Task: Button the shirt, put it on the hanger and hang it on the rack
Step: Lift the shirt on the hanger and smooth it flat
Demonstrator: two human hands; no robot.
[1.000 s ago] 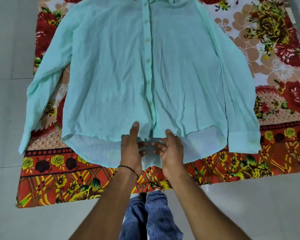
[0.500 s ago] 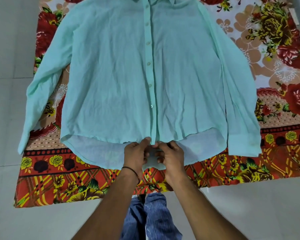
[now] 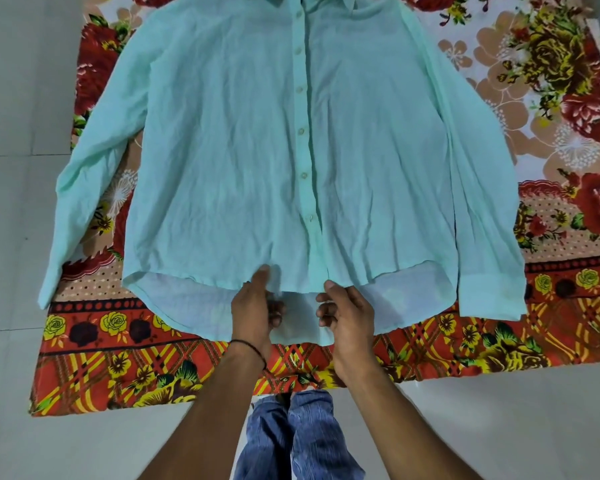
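A mint-green long-sleeved shirt [image 3: 222, 161] lies flat, front up, on a floral mat, sleeves spread to both sides. Its button placket [image 3: 303, 133] runs down the middle with several buttons showing. My left hand [image 3: 253, 310] pinches the front hem just left of the placket, thumb on top of the cloth. My right hand [image 3: 343, 313] grips the hem just right of the placket, fingers curled under the edge. The two hands are a short gap apart. No hanger and no rack are in view.
The red and yellow floral mat [image 3: 125, 368] covers the middle of a pale tiled floor [image 3: 14, 98]. My legs in blue jeans [image 3: 302, 434] stand at the mat's near edge. Bare tiles lie left of the mat and along the bottom.
My hands met at the placket's bottom half a second ago and have since drawn apart along the hem. The shirt's lower front looks pulled flatter.
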